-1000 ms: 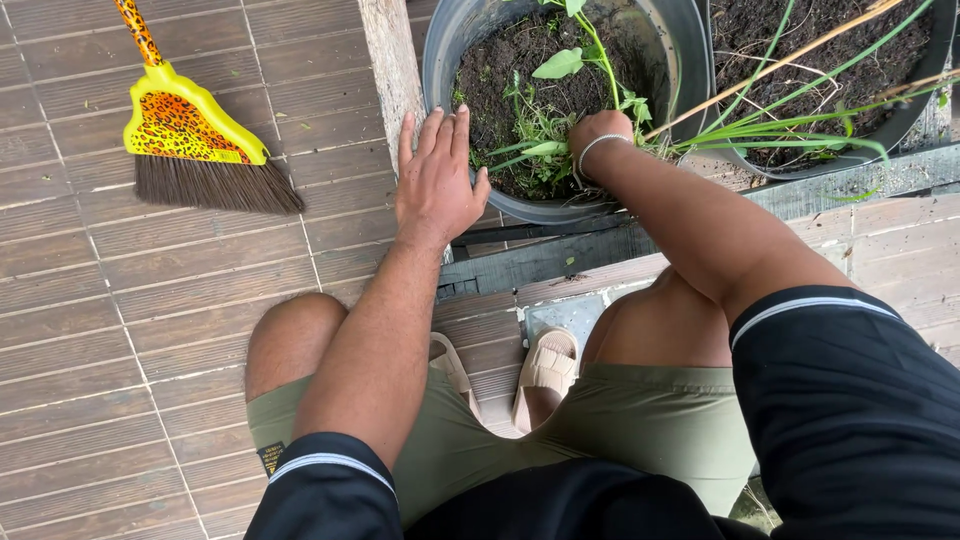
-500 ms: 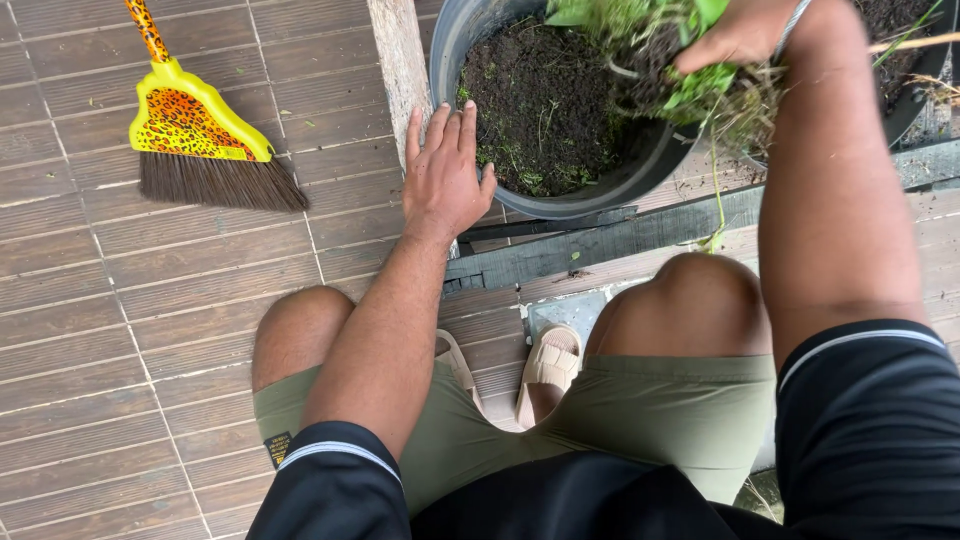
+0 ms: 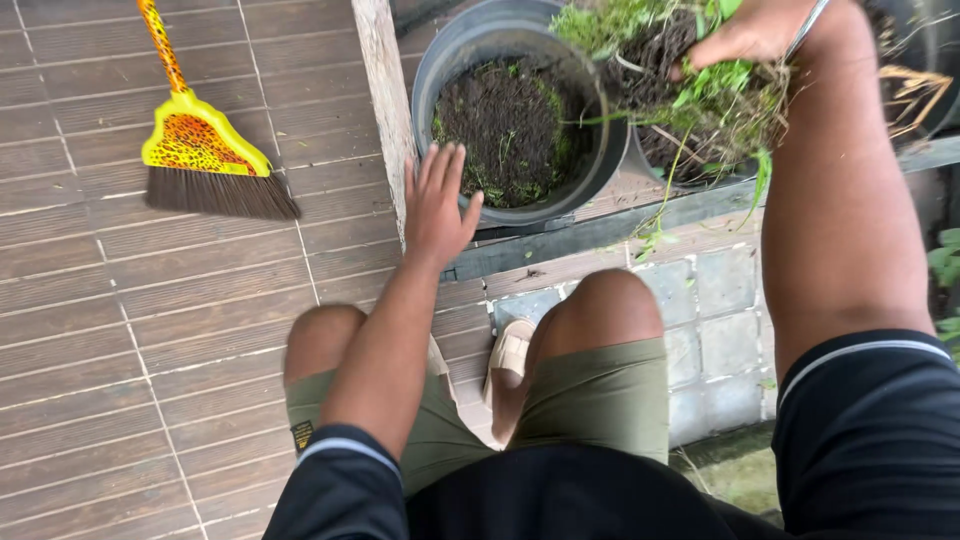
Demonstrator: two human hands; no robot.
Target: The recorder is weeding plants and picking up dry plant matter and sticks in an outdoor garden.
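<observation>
My right hand (image 3: 752,32) is raised at the top right and grips a clump of pulled weeds (image 3: 690,80) with roots and dark soil hanging from it. The clump hangs over the right side of a grey plastic pot (image 3: 500,45) filled with dark soil. My left hand (image 3: 437,205) rests with fingers spread against the pot's near left rim, holding nothing. A silver bracelet circles my right wrist.
A yellow broom (image 3: 205,160) with a leopard-print head lies on the brown tiled floor at left. A second dark pot (image 3: 915,60) stands at the top right. Grey paving blocks (image 3: 715,320) lie beyond my right knee, and a concrete strip runs along the pot's left.
My right hand pulled the weeds out of the pot's soil and lifted them up to the right. The view has drawn back from the pot. My left hand stayed on the rim.
</observation>
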